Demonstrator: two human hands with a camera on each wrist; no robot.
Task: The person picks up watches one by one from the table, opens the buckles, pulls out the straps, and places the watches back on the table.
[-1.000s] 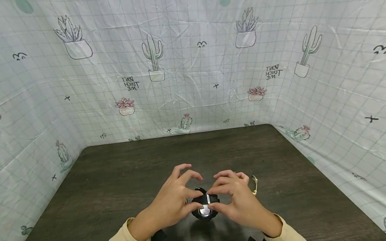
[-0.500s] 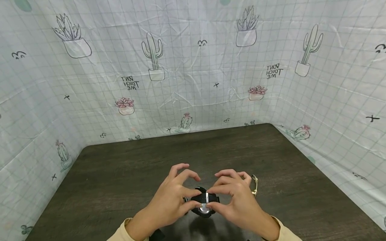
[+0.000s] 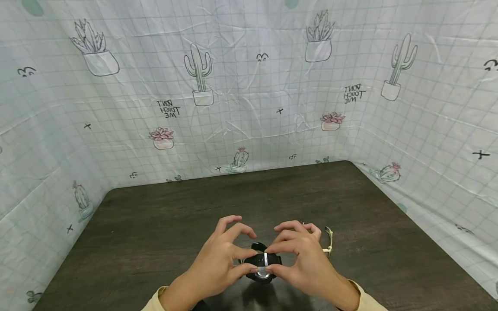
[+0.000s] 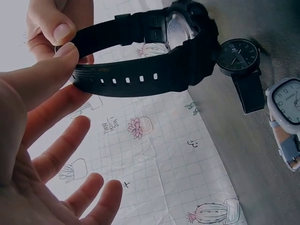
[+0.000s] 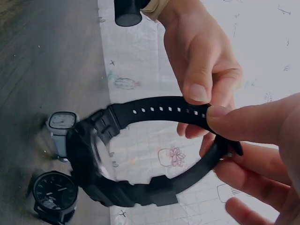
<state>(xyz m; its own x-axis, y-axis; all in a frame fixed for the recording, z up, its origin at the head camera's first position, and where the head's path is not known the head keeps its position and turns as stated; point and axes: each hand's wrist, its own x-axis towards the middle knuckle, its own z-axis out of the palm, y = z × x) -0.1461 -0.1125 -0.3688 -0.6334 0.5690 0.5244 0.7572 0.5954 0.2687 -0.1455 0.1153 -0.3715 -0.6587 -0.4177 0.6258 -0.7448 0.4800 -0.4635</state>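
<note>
A black wristwatch (image 3: 254, 260) hangs above the table, its strap bent into a loop with the metal case back facing inward. My left hand (image 3: 215, 255) pinches the strap between thumb and index finger, the other fingers spread. Close beside it, my right hand (image 3: 303, 255) pinches the strap end at the buckle. In the right wrist view the holed strap half (image 5: 159, 108) passes under my right thumb, and the two strap ends meet there. Fingers partly hide the buckle, so I cannot tell whether it is fastened.
On the dark wooden table (image 3: 175, 216) lie a round black-dialled watch (image 4: 239, 58) and a squarish white-cased watch (image 4: 287, 101), both beyond the held watch. A thin pale band (image 3: 330, 242) lies by my right hand. A cactus-print cloth (image 3: 249, 86) walls the table.
Both hands, with the wristwatch between them, have shifted slightly left. The wristwatch has tilted a little, showing less of its case back. Both pinches on the strap stay.
</note>
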